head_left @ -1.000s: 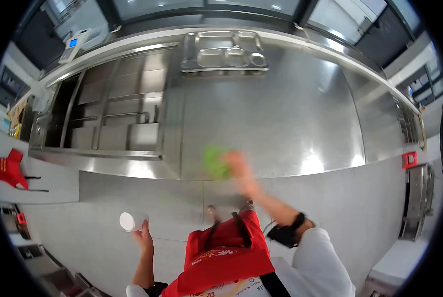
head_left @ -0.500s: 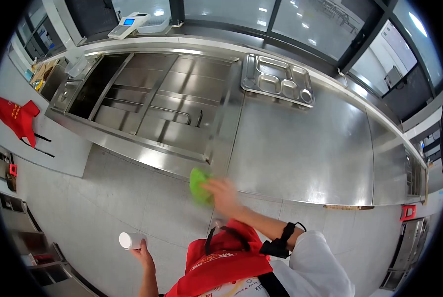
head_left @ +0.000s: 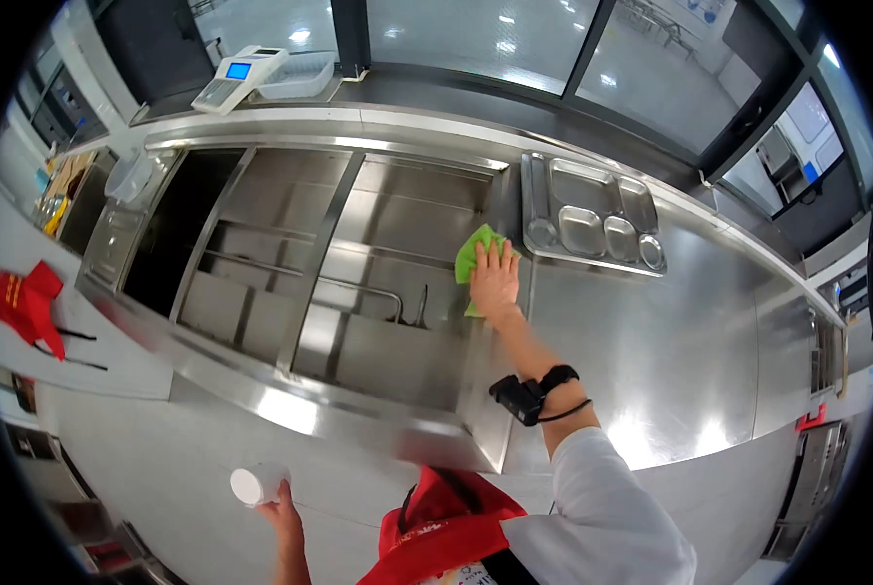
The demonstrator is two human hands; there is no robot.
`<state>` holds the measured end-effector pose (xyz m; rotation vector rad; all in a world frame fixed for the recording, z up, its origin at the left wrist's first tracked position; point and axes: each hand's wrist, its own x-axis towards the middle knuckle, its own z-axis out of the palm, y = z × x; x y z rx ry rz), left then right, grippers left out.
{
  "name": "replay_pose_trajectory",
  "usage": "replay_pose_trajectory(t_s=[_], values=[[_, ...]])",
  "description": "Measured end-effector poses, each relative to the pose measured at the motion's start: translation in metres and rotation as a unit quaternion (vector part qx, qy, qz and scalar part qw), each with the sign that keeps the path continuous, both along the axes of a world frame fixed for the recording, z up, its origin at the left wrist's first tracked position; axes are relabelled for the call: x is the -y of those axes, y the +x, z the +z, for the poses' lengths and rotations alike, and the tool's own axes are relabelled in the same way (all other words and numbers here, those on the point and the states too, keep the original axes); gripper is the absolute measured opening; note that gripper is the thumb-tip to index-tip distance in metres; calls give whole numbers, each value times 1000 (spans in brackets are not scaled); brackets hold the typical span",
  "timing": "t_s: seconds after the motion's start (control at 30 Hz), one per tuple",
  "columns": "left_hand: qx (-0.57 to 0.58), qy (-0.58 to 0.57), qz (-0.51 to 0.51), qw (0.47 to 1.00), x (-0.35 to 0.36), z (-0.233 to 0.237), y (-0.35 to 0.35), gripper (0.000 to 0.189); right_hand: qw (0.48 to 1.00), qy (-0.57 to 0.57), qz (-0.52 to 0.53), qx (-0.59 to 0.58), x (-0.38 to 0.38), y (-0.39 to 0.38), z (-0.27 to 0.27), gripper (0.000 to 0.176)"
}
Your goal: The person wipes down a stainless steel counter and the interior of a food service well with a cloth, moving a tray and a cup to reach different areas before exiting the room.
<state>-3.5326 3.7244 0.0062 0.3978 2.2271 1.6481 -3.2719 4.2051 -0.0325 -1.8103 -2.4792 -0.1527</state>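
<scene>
A white cup (head_left: 261, 483), tipped on its side, is in my left hand (head_left: 283, 515) at the lower left, above the floor. My right hand (head_left: 496, 281) presses a green cloth (head_left: 472, 255) onto the steel strip (head_left: 503, 219) between the sunken wells and the flat counter. Its fingers lie over the cloth and hide part of it. Just right of that hand, stacked compartment trays (head_left: 593, 219) rest on the counter (head_left: 641, 322).
Steel wells (head_left: 397, 351) with a bent pipe (head_left: 358, 286) lie to the left. A weighing scale (head_left: 237, 78) and a clear plastic basket (head_left: 300, 76) stand on the back ledge. A red apron (head_left: 27, 307) lies on the white surface at far left.
My right hand has moved forward with the green cloth, from in front of the counter edge onto the steel strip. My left hand still holds the cup. The view has shifted closer to the counter.
</scene>
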Motion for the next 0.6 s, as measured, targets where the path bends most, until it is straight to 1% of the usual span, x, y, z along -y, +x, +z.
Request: replay_pose_trajectory(t_s=[0.03,0.13,0.17,0.2,0.27,0.33,0.37,0.43,0.5,0.53,0.6], values=[[0,-8,8,1000,-10,-1,-11,38,1000,15,-14,3,-23,-6,-3,57],[17,-25,-49,998,-34,-3,-44,36,998,25,-55,13,-92,-20,-7,58],[12,-58,-42,997,-45,5,-49,35,997,38,-66,17,-112,-24,-10,58],[10,-75,-58,995,-42,-5,-61,37,996,51,-76,22,-131,-28,-13,58],[2,-104,-88,991,-26,-29,-83,42,994,41,-100,7,-165,-34,-14,61],[-70,-106,-122,984,-52,-2,-86,48,993,47,-111,9,-190,-39,-15,63],[-105,-107,-142,978,-64,8,-89,51,993,44,-112,-2,-195,-41,-12,63],[-112,-110,-165,974,-72,2,-105,55,992,49,-118,-4,-196,-42,-10,63],[-111,-113,-198,967,-74,-7,-119,58,996,45,-80,-2,-193,-32,-13,62],[-131,-114,-215,961,-83,-10,-127,56,997,48,-62,-2,-191,-25,-11,62],[-172,-110,-245,948,-104,-15,-144,53,998,55,-39,7,-163,-19,-11,61]])
